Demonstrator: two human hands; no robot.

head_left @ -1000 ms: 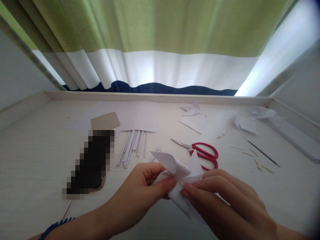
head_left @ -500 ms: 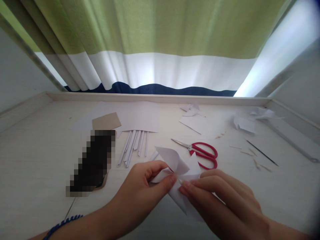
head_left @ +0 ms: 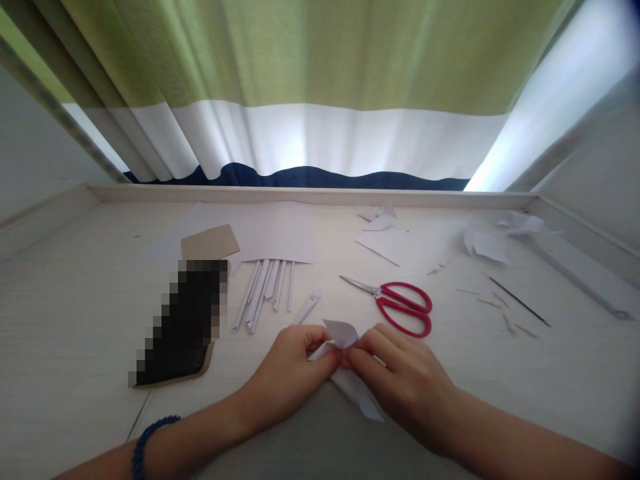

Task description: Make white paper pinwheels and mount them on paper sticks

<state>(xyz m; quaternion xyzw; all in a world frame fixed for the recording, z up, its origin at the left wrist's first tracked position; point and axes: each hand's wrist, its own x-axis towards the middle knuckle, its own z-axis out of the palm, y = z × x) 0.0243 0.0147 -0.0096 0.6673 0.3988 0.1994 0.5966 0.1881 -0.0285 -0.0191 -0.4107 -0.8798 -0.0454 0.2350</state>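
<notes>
A white paper pinwheel [head_left: 357, 390] with curled blades is held between my two hands, low in the middle of the view. My left hand [head_left: 300, 363] pinches it from the left, thumb in front near its centre. From the right, the fingertips of my right hand [head_left: 400, 380] press together at the same centre, covering it. Whether a small stick is between them is hidden. Just beyond my right hand lie red-handled scissors [head_left: 400, 308], blades pointing left. A rolled paper tube [head_left: 307, 307] rests past my left hand.
Several rolled paper sticks [head_left: 265, 293] lie left of centre by a white sheet [head_left: 285, 230] and a brown card [head_left: 210, 243]. A dark phone [head_left: 185, 327] is at left. Paper scraps [head_left: 383, 243], a thin black rod [head_left: 517, 300] and small sticks [head_left: 495, 303] lie to the right.
My right hand has moved left and closed in on the pinwheel's centre beside my left fingers. The pinwheel has turned and is more covered; the scissors' handles now show fully.
</notes>
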